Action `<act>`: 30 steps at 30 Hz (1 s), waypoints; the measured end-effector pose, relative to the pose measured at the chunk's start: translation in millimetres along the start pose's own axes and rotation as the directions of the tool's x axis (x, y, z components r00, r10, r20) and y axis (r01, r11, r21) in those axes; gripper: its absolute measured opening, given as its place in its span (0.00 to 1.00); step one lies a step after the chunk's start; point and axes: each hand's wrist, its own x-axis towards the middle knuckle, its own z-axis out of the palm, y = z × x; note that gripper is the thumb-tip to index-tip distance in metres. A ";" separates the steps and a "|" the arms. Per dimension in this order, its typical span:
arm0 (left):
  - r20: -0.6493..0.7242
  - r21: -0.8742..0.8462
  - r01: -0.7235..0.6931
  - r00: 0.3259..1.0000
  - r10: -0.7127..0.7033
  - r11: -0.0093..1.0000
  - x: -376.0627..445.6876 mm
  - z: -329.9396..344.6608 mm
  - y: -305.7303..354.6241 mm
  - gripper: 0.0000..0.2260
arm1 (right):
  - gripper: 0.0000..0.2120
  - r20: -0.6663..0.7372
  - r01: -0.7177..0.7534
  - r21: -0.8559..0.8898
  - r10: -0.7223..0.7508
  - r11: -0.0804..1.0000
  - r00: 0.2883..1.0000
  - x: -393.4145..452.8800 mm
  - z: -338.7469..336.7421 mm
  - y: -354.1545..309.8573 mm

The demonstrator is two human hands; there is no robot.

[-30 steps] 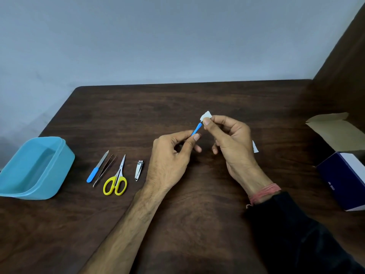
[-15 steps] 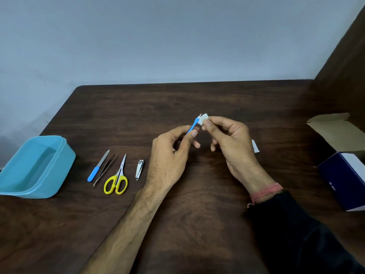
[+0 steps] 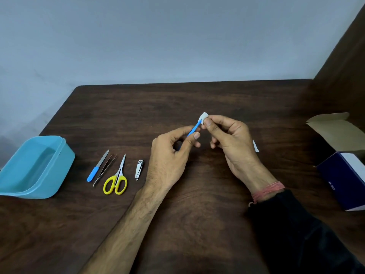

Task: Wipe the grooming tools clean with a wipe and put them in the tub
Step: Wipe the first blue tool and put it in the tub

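nearby, left hand (image 3: 169, 153) grips blue tool (image 3: 194, 128), right hand (image 3: 230, 135) pinches wipe (image 3: 204, 116); scissors (image 3: 116, 178), tub (image 3: 35, 167) leftward.

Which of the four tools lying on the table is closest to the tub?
The blue-handled nail file, leftmost in the row, nearest the tub; tweezers, scissors and clippers lie farther right.

Plain indoor room (home or office, unclear): dark wooden table (image 3: 197, 99) against bare grey wall (image 3: 177, 36).
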 end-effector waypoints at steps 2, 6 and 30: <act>0.003 0.003 -0.002 1.000 0.002 1.000 -0.3 -0.2 0.2 0.08 | 0.05 0.015 -0.001 0.007 0.001 1.000 1.000 -0.3 -0.2 -0.8; 0.007 0.003 -0.001 1.000 0.001 1.000 -0.7 0.4 -0.1 0.09 | 0.04 0.000 -0.006 0.021 0.006 1.000 1.000 0.6 0.7 -0.5; 0.033 0.030 -0.014 0.999 0.013 0.999 -1.0 -0.3 0.2 0.09 | 0.03 -0.093 -0.014 -0.011 0.013 1.000 0.996 -3.6 3.5 -1.8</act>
